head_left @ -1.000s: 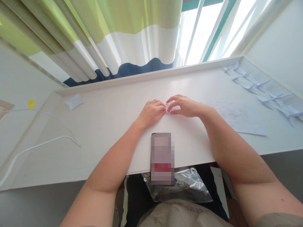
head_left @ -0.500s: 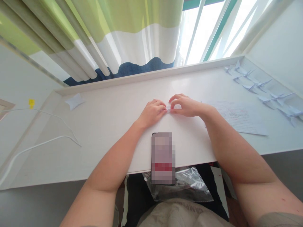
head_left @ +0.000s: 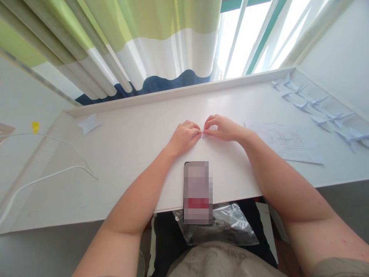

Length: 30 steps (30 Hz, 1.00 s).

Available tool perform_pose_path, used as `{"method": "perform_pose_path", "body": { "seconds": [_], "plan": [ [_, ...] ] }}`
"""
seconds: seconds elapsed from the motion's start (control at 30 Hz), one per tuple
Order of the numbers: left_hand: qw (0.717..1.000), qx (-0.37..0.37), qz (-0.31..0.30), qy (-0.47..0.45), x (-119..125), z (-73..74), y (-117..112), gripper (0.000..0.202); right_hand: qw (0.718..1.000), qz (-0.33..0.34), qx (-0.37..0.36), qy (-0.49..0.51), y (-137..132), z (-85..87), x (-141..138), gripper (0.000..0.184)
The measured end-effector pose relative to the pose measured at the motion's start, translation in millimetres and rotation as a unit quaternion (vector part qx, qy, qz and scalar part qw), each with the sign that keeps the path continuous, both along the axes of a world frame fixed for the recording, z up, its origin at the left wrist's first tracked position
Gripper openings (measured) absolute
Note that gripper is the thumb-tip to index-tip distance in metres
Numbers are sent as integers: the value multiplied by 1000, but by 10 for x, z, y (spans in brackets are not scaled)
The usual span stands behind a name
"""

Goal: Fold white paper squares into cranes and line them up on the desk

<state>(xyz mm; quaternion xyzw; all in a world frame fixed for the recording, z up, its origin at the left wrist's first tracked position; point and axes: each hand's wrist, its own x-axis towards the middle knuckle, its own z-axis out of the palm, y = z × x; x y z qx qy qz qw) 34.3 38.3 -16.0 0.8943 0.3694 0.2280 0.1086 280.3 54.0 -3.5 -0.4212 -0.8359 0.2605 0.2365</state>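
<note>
My left hand [head_left: 187,137] is closed in a pinch over the white desk [head_left: 135,127], its fingertips on a small piece of folded white paper [head_left: 202,132]. Thumb and index finger of my right hand [head_left: 221,127] meet at the paper's other side, with a rounded gap behind the pinch. The two sets of fingertips are almost touching, and they hide most of the paper. Below my hands a phone [head_left: 198,192] with a blurred screen lies at the desk's front edge.
Several folded paper cranes [head_left: 301,105] stand along the right wall. A written sheet of paper [head_left: 288,144] lies beside my right forearm. A white folded paper [head_left: 89,124] and a white cable [head_left: 54,175] are at the left. A clear plastic bag [head_left: 236,227] rests on my lap.
My right hand has moved slightly left toward my left hand, and its thumb and index finger have closed together. Less of the paper shows between the hands.
</note>
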Motion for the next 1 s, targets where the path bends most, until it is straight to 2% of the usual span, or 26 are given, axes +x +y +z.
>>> {"method": "perform_pose_path", "body": {
  "seconds": [0.13, 0.27, 0.37, 0.57, 0.77, 1.0],
  "plan": [
    [1000, 13, -10, 19, -15, 25, -13, 25, 999, -40, 5, 3, 39, -69, -30, 30],
    [1000, 6, -21, 18, -61, 35, -11, 23, 999, -47, -8, -3, 81, -103, 4, 17],
    [1000, 5, -25, 16, -86, 38, -10, 23, 999, -37, -9, 1, 65, -76, 17, 13],
    [1000, 2, -27, 11, -91, 45, -15, 22, 1000, 1, -11, 11, -11, 1, 8, 20],
    [1000, -1, -26, 9, -91, 24, -24, 25, 1000, -4, -14, 7, -7, 13, 39, 15],
    [999, -6, -31, -7, -88, -7, -10, 24, 1000, 4, -23, 2, -25, 38, 40, 21]
  ]
}}
